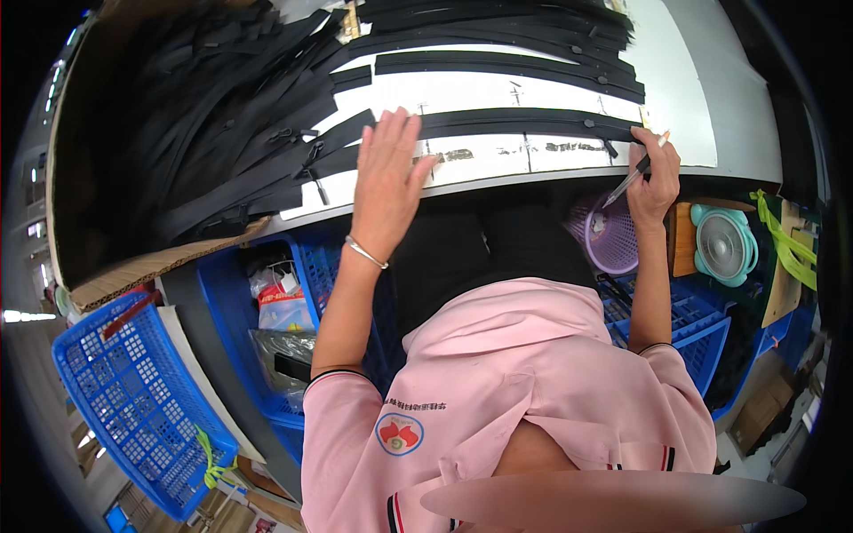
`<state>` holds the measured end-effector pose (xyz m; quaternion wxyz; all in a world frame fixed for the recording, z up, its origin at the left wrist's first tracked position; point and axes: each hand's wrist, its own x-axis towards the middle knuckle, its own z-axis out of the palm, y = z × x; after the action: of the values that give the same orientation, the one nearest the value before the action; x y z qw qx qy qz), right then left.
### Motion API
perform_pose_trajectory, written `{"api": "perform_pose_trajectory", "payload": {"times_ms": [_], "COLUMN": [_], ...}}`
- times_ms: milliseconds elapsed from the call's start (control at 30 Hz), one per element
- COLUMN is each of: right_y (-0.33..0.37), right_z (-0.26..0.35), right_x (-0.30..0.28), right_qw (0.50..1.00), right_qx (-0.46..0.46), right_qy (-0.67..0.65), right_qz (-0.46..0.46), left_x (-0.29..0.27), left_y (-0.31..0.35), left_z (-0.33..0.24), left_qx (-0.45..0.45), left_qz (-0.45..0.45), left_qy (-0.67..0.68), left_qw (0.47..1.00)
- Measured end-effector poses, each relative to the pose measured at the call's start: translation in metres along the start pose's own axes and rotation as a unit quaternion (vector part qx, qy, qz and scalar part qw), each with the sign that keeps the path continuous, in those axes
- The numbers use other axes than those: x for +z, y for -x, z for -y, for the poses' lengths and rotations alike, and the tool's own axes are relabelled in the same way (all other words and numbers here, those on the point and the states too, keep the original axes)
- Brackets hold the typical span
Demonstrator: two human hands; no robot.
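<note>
A white counter runs across the upper frame, strewn with black zippers. The left hand lies flat, fingers spread, apparently pinning one long zipper straight, while the right hand grips a pen at its end. Below, a lilac basket holds scraps; blue crates sit lower left.

A single head-worn fisheye view looks steeply down from close above onto the white table, facing its far edge.
</note>
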<state>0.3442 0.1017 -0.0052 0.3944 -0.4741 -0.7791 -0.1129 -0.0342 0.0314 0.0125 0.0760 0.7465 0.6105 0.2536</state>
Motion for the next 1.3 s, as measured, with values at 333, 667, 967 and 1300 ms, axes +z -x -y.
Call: {"api": "perform_pose_trajectory", "payload": {"times_ms": [333, 667, 967, 1300], "right_y": [0.010, 0.004, -0.051, -0.068], "right_z": [0.000, 0.001, 0.111, 0.177], "right_x": [0.005, 0.002, 0.024, 0.095], "right_qw": [0.999, 0.997, 0.861, 0.856], "right_qx": [0.017, -0.006, 0.291, 0.169], "right_qy": [0.034, 0.065, -0.390, -0.438], "right_qz": [0.011, 0.030, 0.148, 0.218], "left_x": [-0.005, 0.004, 0.011, 0.012], "left_y": [0.015, 0.037, 0.037, 0.035], "left_z": [-0.017, -0.022, -0.022, -0.022], "left_qx": [0.000, -0.056, -0.079, -0.078], "left_qz": [-0.008, -0.001, -0.051, -0.070], "left_qy": [-0.019, -0.038, -0.015, -0.011], "left_qw": [1.000, 0.998, 0.995, 0.994]}}
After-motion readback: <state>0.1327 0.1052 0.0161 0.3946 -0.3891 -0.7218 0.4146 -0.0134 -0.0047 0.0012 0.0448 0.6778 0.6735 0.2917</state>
